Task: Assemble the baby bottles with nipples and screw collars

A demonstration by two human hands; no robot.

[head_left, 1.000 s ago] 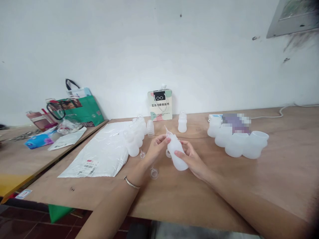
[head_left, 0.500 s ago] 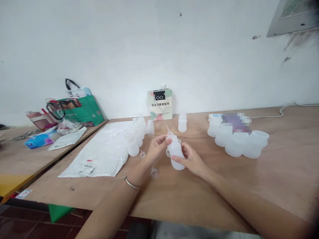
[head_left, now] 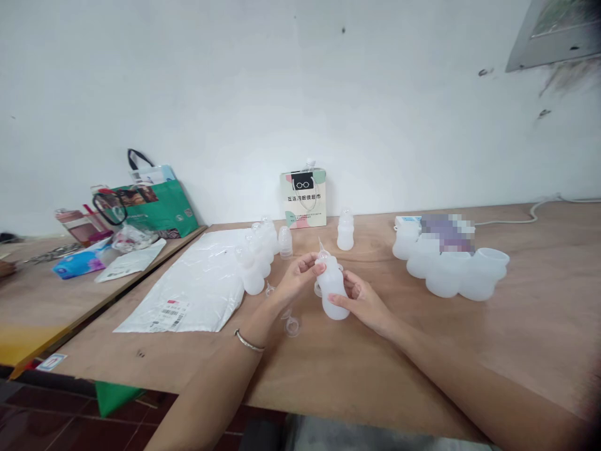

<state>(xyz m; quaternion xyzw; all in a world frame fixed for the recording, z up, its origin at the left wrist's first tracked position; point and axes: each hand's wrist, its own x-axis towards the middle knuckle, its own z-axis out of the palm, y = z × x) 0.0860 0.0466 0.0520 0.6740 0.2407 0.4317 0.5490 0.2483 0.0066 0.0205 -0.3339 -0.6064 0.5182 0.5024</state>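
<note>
A frosted white baby bottle (head_left: 334, 294) is held a little tilted above the wooden table. My right hand (head_left: 361, 299) wraps its lower body, thumb across the front. At its top, my left hand (head_left: 300, 275) pinches the neck and the clear nipple (head_left: 323, 249), whose thin tip points up. A clear nipple (head_left: 292, 324) lies on the table below my left wrist, and another, partly hidden, lies beside the row of bottles. Several capped bottles (head_left: 252, 275) stand left of my left hand. Part of a clear ring shows behind the held bottle.
Several open bottles (head_left: 441, 279) stand together on the right, near a small white box (head_left: 406, 222). One capped bottle (head_left: 346, 232) and a paper bag (head_left: 305, 207) stand by the wall. A white plastic mailer (head_left: 188, 282) lies left. A green bag (head_left: 164, 210) sits on the adjoining table.
The view has shifted slightly. Both hands keep their hold on the bottle and nipple, with the bottle a touch more upright; little else differs.
</note>
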